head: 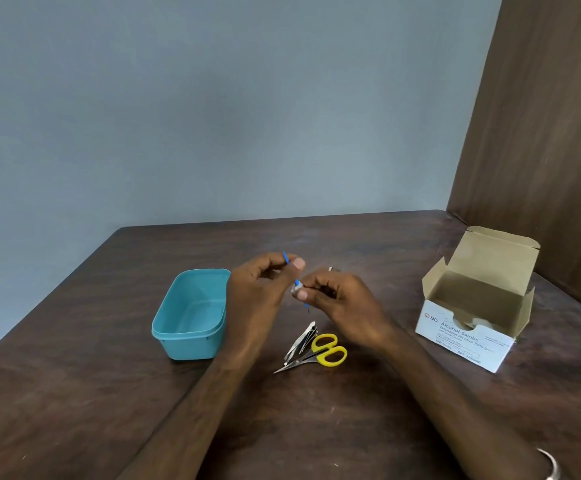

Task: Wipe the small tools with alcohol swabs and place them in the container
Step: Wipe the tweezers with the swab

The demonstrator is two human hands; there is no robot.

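- A thin blue tool (286,259) is held above the desk (74,393) between the two hands, its long axis running on a slant from upper left to lower right.
- The upper part of the tool is pinched by the left hand (261,289), thumb and forefinger curled onto it.
- The lower part is gripped by the right hand (341,299) through a small white swab (296,289), the fingers closed round swab and shaft together; a dark thin tip is seen just below them.
- The turquoise container (188,315) stands open on the desk just beside the left hand, on its outer side; the left hand is judged the nearer one for the drop, and a short move to the left would bring the tool over the rim.
- Nothing can be made out inside the container.
- Counted: one blue tool in the hands, one swab in use, one container.
- Still on the desk, near the wrists: one pair of yellow-handled scissors (320,353) and, touching it, what looks like one nail clipper (301,342).
- One opened box of alcohol swabs (469,334) stands well apart to the right.
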